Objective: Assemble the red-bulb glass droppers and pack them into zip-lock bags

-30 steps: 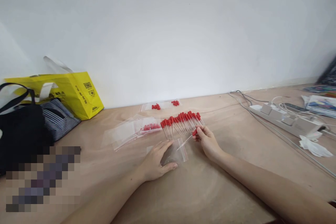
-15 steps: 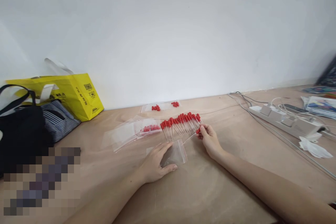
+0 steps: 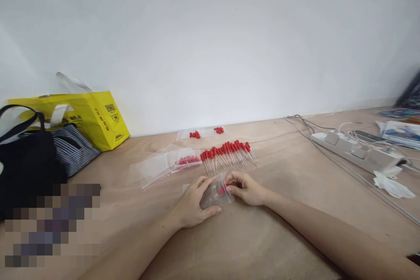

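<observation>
A clear zip bag (image 3: 210,197) lies tilted with its mouth facing right. My left hand (image 3: 195,203) steadies it, the thumb along the near side and the fingers at the far side. Between the fingertips of my right hand (image 3: 246,188) is the red bulb of a dropper (image 3: 222,189); its glass tube is inside the bag's mouth and hard to see. Just beyond both hands, a row of several red-bulbed droppers (image 3: 226,153) lies side by side, bulbs toward the wall. Left of the row is a stack of clear zip bags (image 3: 154,166), the top one containing red-bulbed droppers (image 3: 188,160).
Near the wall lie two bags with red-bulbed pieces (image 3: 195,134). On the left stand a yellow bag (image 3: 98,118), a striped pouch (image 3: 74,148) and a black bag (image 3: 29,166). To the right are a power strip (image 3: 357,151), cables, a crumpled tissue (image 3: 393,184) and papers.
My right hand has moved left and nearer with the dropper, from beside the row to the bag's mouth, and the tube has gone into the bag. My left hand has stayed put.
</observation>
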A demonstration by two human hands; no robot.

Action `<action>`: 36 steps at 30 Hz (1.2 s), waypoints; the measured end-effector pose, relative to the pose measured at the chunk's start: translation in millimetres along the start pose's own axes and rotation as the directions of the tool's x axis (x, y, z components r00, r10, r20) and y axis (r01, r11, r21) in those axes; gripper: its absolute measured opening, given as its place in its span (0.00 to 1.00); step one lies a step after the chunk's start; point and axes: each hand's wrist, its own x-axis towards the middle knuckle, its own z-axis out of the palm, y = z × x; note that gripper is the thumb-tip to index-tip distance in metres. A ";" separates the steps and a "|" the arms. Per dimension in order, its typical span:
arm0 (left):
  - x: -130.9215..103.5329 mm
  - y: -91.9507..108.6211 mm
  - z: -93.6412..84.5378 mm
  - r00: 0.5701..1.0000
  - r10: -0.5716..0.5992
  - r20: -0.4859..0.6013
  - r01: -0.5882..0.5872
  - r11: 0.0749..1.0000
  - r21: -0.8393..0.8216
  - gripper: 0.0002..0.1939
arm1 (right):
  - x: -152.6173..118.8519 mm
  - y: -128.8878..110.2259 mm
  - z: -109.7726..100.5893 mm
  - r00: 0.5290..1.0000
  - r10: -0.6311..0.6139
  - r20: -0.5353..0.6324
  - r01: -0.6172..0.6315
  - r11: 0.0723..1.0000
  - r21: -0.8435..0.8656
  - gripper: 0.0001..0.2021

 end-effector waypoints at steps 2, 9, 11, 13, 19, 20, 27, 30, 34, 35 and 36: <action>-0.8 0.5 -2.2 1.000 -0.003 -0.027 0.003 1.000 0.019 0.34 | 1.4 1.4 -3.0 0.999 0.005 0.046 0.001 0.993 -0.120 0.08; -25.3 -22.7 -15.7 0.999 0.010 0.030 -0.009 1.000 -0.012 0.30 | -2.0 7.1 -14.8 0.999 0.046 0.029 -0.041 0.985 -0.168 0.07; -32.5 -30.3 -15.9 0.999 -0.009 0.051 0.009 1.000 0.006 0.29 | -3.1 7.9 -16.7 0.998 0.058 0.031 -0.053 0.988 -0.142 0.07; -35.8 -33.6 -14.2 0.997 -0.008 0.074 0.007 1.000 0.019 0.28 | -3.3 8.2 -16.9 0.998 0.065 0.026 -0.061 0.990 -0.130 0.07; -30.8 -26.6 -10.0 0.995 0.013 0.096 -0.015 1.000 0.021 0.27 | -2.3 8.1 -6.1 0.997 0.054 -0.058 -0.063 0.985 -0.158 0.09; -30.1 -25.2 -10.1 0.995 0.006 0.102 -0.009 1.000 0.025 0.27 | -2.6 8.0 -4.5 0.997 0.049 -0.052 -0.056 0.985 -0.166 0.09; -30.0 -21.3 -13.4 0.993 -0.008 0.118 0.007 1.000 0.005 0.27 | 9.9 4.0 -26.7 0.985 0.088 -0.148 -0.130 0.945 -0.299 0.08; -29.4 -21.8 -13.7 0.993 0.009 0.117 -0.007 1.000 -0.018 0.26 | 32.5 -0.6 -45.0 0.903 0.078 -0.423 -0.325 0.768 -0.552 0.06; -29.1 -22.7 -14.4 0.991 0.031 0.129 -0.025 0.999 -0.046 0.24 | 66.2 -1.1 -58.2 0.792 0.068 -0.606 -0.508 0.623 -0.594 0.06; -29.1 -22.7 -14.7 0.991 0.040 0.129 -0.033 0.998 -0.054 0.24 | 72.7 0.3 -59.2 0.761 0.073 -0.644 -0.553 0.592 -0.587 0.07; -29.1 -22.5 -15.2 0.990 0.048 0.129 -0.040 0.997 -0.060 0.24 | 78.1 1.9 -59.5 0.730 0.081 -0.679 -0.597 0.560 -0.574 0.09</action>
